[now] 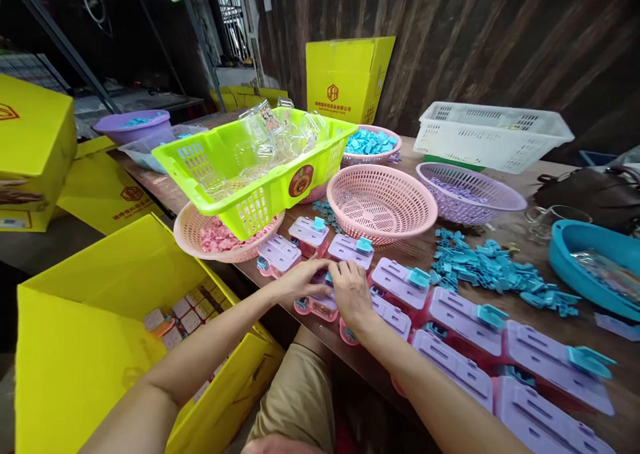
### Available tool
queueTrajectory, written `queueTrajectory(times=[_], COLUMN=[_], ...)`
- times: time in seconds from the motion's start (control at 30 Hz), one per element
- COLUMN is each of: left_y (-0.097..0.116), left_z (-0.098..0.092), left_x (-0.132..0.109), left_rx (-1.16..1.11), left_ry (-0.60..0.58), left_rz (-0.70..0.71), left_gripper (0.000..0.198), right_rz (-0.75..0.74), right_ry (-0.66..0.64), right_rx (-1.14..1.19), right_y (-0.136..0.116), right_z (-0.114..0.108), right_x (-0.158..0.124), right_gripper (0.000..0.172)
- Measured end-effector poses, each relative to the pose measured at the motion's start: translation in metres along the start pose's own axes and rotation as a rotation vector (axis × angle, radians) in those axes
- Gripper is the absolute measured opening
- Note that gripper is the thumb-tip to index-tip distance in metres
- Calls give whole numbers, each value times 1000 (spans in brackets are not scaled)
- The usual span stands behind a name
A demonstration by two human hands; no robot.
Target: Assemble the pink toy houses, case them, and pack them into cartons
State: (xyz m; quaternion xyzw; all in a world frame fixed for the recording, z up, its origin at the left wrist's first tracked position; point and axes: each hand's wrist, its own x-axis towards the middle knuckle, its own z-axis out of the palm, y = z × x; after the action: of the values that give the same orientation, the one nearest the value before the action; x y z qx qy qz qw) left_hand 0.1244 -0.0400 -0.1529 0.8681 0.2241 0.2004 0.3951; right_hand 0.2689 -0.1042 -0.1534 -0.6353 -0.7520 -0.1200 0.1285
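Note:
Two rows of small pink plastic boxes with purple lids [401, 282] and blue clips line the table's front edge. Both my hands meet over one box [324, 306] in the near row. My left hand [304, 281] grips it from the left, thumb and fingers around its top. Fingers bent, my right hand [351, 290] presses at the box's upper right side, where a bit of blue clip shows. The hands cover most of that box. Loose blue clips [493, 267] lie heaped beyond the rows.
A green basket [260, 191] of clear plastic parts sits above a pink basket [187, 234] of pink pieces. Beside it stands an empty-looking pink basket [383, 197]. A purple basket [470, 191] holds purple pieces. An open yellow carton [75, 347] of packed boxes is at lower left.

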Motion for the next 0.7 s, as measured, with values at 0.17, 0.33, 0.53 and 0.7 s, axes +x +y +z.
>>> queueTrajectory(times=[0.17, 0.33, 0.53, 0.7], left_y=[1, -3, -4, -10], left_z=[0, -1, 0, -20], left_x=[7, 12, 15, -3], left_rx=[-87, -59, -31, 92], left_ry=[20, 17, -11, 161], left_rz=[-95, -125, -95, -72], left_gripper=[18, 18, 20, 31], right_rz=[-35, 37, 121, 137], right_ry=[40, -50, -226, -232], right_rx=[-53, 37, 207, 216], right_y=[-2, -5, -8, 55], right_z=[0, -2, -12, -41], right_x=[-3, -2, 2, 15], right_gripper=[20, 23, 25, 23])
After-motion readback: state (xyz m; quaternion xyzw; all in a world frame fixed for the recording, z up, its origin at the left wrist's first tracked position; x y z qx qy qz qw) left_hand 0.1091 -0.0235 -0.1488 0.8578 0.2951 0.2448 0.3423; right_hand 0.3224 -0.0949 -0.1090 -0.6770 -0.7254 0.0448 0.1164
